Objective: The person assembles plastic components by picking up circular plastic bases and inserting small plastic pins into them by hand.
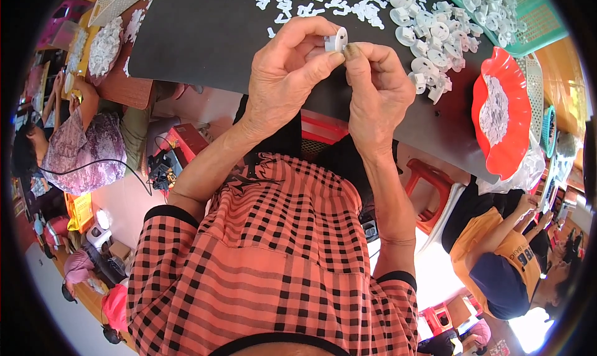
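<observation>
Nearest the camera, an orange-and-black checked shirt (pixel 273 256) fills the lower middle of the head view, and both bare forearms rise from it toward the far side. Above the near edge of the dark counter (pixel 205 39), the left hand (pixel 283 82) and the right hand (pixel 376 92) are brought close together, and a small white plastic part (pixel 336 41) is pinched between their fingertips: it is clamped by the left thumb and forefinger from one side and steadied by the right thumb and fingers from the other. The part is seen as a round, flat disc with a small hole or stud on its face and a blockier piece behind it; whether the two pieces are already seated together cannot be told. As to progress, the work is judged to be well short of finished: a large heap of round white parts (pixel 435 39) is left lying far right on the counter, and a scatter of small white bits (pixel 323 4) is spread along the far middle. To the right, a red scalloped dish (pixel 504 113) holding a mound of small white pieces is set on the counter's edge, and a green basket (pixel 528 14) is placed at the far right corner. Other people are seated at left and lower right, with hands busy at their own work.
</observation>
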`<state>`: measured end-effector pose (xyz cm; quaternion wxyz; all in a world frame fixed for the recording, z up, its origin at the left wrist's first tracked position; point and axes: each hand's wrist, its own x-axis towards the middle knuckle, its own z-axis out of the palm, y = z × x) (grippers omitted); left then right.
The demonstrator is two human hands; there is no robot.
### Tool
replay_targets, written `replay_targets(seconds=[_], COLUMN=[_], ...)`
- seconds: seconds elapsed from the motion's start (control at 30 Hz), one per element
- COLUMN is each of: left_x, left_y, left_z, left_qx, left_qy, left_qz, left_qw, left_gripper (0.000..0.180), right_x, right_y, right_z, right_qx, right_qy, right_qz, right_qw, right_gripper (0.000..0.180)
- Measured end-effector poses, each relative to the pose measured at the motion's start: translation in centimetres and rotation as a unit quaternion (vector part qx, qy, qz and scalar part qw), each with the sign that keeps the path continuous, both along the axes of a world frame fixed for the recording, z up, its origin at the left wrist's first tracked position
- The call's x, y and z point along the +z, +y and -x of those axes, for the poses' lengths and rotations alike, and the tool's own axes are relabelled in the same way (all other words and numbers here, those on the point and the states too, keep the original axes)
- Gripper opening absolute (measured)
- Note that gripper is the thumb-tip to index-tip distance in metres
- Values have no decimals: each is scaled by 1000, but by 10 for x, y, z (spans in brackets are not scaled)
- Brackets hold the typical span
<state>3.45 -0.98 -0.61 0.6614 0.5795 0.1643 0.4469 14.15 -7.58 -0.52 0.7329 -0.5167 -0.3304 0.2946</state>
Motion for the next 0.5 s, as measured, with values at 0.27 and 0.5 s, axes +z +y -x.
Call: replay_targets(seconds=[0.27, 0.5], left_x=[-4, 3], left_y=[7, -1], left_z=[12, 7], left_qx=[-8, -23], left_qy=[45, 3], left_qz=[-11, 42], left_qw=[999, 999], left_gripper=[26, 24], right_x=[4, 6], right_y=[1, -3], right_z=[-6, -4], right_qx=[49, 60], right_qy=[-67, -20], right_qz=[78, 61], right_qw=[993, 996], right_gripper=[3, 8])
